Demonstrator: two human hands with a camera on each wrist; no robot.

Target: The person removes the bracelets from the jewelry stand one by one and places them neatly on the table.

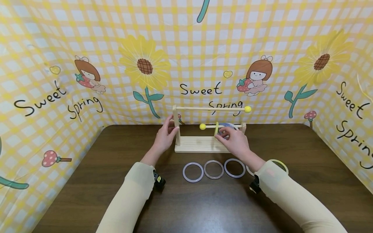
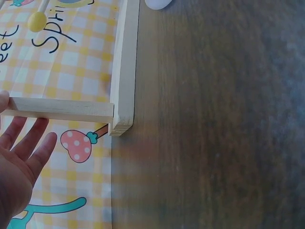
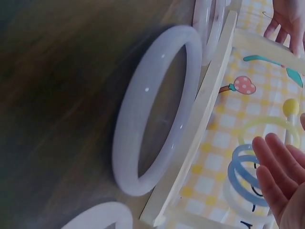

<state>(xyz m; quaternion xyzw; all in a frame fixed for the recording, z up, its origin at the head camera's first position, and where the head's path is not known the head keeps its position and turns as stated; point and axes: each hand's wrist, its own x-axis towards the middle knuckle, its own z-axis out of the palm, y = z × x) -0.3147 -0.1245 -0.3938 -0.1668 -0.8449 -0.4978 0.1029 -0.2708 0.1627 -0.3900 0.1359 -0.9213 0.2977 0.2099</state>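
A pale wooden stand point(image 1: 201, 149) has two posts and two rods tipped with yellow balls. My left hand point(image 1: 166, 136) grips its left post point(image 2: 62, 109), thumb on one side and fingers on the other. On the lower rod hangs a yellow bangle point(image 1: 216, 128), which my right hand point(image 1: 234, 140) pinches by its near edge. Farther along that rod are blue bangles point(image 3: 245, 174) and a whitish bangle point(image 3: 233, 202), partly hidden behind my right hand in the head view. The upper rod point(image 1: 209, 109) carries no bangle.
In front of the stand, a row of bangles lies on the dark wooden table point(image 1: 186, 207): a lavender bangle point(image 1: 184, 172), a pinkish bangle point(image 1: 205, 170), a bluish-lavender bangle point(image 1: 225, 168), and a yellow bangle point(image 1: 287, 168) partly under my right sleeve. A checked cloth point(image 1: 192, 58) hangs behind.
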